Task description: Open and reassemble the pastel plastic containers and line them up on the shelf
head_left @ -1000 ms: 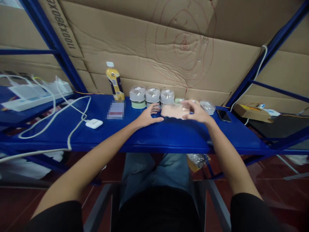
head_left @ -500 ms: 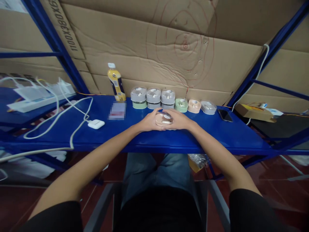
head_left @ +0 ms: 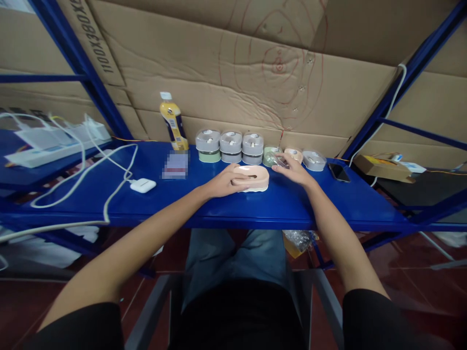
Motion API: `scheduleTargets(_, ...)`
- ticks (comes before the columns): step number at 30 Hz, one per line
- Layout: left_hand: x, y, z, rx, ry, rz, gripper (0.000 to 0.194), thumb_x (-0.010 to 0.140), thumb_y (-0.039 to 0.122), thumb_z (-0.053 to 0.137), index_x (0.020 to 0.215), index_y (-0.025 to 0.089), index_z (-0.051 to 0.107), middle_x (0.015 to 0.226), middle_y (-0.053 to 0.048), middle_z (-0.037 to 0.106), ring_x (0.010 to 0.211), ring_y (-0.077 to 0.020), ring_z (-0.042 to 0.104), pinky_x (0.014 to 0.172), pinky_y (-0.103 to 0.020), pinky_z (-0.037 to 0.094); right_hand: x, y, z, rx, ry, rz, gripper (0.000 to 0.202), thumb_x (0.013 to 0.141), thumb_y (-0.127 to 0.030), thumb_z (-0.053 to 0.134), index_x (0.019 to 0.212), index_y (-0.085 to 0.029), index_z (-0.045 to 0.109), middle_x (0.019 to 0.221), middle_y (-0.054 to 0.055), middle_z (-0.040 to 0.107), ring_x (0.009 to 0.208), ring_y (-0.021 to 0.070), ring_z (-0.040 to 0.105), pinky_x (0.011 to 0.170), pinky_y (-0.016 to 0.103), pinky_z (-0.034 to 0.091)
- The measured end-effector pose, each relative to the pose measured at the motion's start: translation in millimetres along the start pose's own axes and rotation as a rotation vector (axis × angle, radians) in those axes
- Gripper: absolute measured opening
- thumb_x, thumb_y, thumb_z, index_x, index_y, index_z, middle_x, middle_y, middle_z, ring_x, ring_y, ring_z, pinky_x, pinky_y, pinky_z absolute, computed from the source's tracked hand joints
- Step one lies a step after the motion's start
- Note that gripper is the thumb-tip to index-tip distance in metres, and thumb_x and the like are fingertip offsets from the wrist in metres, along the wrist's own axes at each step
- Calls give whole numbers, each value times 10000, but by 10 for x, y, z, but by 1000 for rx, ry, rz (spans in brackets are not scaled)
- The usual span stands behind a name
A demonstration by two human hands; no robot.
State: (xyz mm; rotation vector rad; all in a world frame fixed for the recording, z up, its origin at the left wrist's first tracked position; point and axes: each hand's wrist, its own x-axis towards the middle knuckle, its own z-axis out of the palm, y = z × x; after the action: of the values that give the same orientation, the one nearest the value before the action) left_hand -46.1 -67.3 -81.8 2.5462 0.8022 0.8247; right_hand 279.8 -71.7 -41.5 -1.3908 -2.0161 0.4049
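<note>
My left hand [head_left: 225, 181] is closed around the left end of a peach oval container [head_left: 260, 181], which stands uncovered on the blue table. A slot-shaped opening shows in its recessed top. To its right, my right hand [head_left: 295, 171] holds what looks like a clear plastic lid [head_left: 280, 160], partly hidden by the fingers and seen against a green container [head_left: 269, 154] behind. Another peach container [head_left: 294, 154] lies just beyond the right hand, and a grey one [head_left: 314, 160] stands to the right of that.
Stacked lidded containers [head_left: 231, 141] line the back, beside a yellow drink bottle [head_left: 174, 124]. A white earphone case [head_left: 143, 185] and cables [head_left: 105, 201] lie left. A phone [head_left: 339, 172] lies right, near an open cardboard box [head_left: 383, 168]. Cardboard [head_left: 204, 63] walls the back.
The clear lid has come off the peach container. My right hand has moved right and away with it, while my left hand stays on the container.
</note>
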Motion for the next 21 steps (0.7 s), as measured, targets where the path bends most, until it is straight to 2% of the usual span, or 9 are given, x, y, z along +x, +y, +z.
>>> scheduleTargets(3, -7, -84, -90, 5, 40, -35, 463, 972, 611, 685, 1224, 260, 851, 1308, -118, 733, 1357, -374, 573, 1241, -588, 442, -5, 10, -39, -4, -19, 9, 627, 906, -543, 752, 1451, -254, 639, 1396, 112, 736, 1269, 364, 689, 1113, 557, 558)
scheduleTargets(6, -47, -256, -215, 21, 106, -115, 520, 942, 676, 680, 1148, 234, 861, 1241, -134, 720, 1287, -376, 620, 1172, -575, 505, -3, 31, -77, -28, -90, 30, 729, 823, -526, 833, 1459, -225, 647, 1410, 130, 724, 1276, 365, 691, 1133, 558, 543)
scheduleTargets(9, -99, -443, -318, 45, 173, -241, 592, 877, 723, 717, 1139, 209, 849, 1220, -141, 697, 1223, -370, 664, 1144, -569, 527, 2, 58, -87, -71, -174, 54, 834, 734, -520, 911, 1465, -208, 658, 1397, 147, 729, 1278, 368, 701, 1130, 546, 547)
scheduleTargets(12, -122, -542, -359, 69, 173, -332, 591, 832, 725, 752, 1129, 221, 842, 1191, -125, 727, 1204, -370, 679, 1152, -573, 517, 9, 87, -67, -94, -219, 68, 882, 672, -508, 962, 1446, -192, 681, 1380, 164, 741, 1293, 375, 702, 1127, 535, 554)
scheduleTargets(15, -107, -510, -345, 53, 175, -288, 564, 860, 706, 736, 1165, 241, 827, 1214, -115, 759, 1254, -364, 666, 1174, -569, 497, 7, 100, -46, -68, -195, 82, 870, 690, -543, 953, 1450, -210, 690, 1404, 165, 738, 1295, 388, 704, 1136, 573, 548)
scheduleTargets(17, -85, -426, -310, 26, 193, -222, 591, 882, 700, 722, 1238, 234, 794, 1280, -123, 754, 1285, -359, 661, 1185, -567, 492, 2, 82, -37, -19, -116, 51, 841, 740, -571, 916, 1469, -222, 685, 1441, 163, 724, 1310, 391, 697, 1157, 597, 530)
scheduleTargets(19, -60, -310, -249, -9, 204, -164, 675, 875, 691, 748, 1359, 221, 721, 1394, -135, 718, 1347, -365, 640, 1212, -563, 474, 2, 28, -27, 35, -4, -31, 791, 801, -570, 868, 1491, -235, 675, 1479, 157, 707, 1349, 385, 675, 1181, 600, 511)
scheduleTargets(21, -34, -187, -162, -51, 201, -142, 843, 831, 675, 816, 1497, 208, 597, 1519, -151, 652, 1417, -382, 604, 1231, -560, 461, 15, -62, -6, 69, 63, -138, 753, 845, -551, 832, 1517, -260, 659, 1507, 144, 695, 1388, 378, 649, 1193, 596, 501)
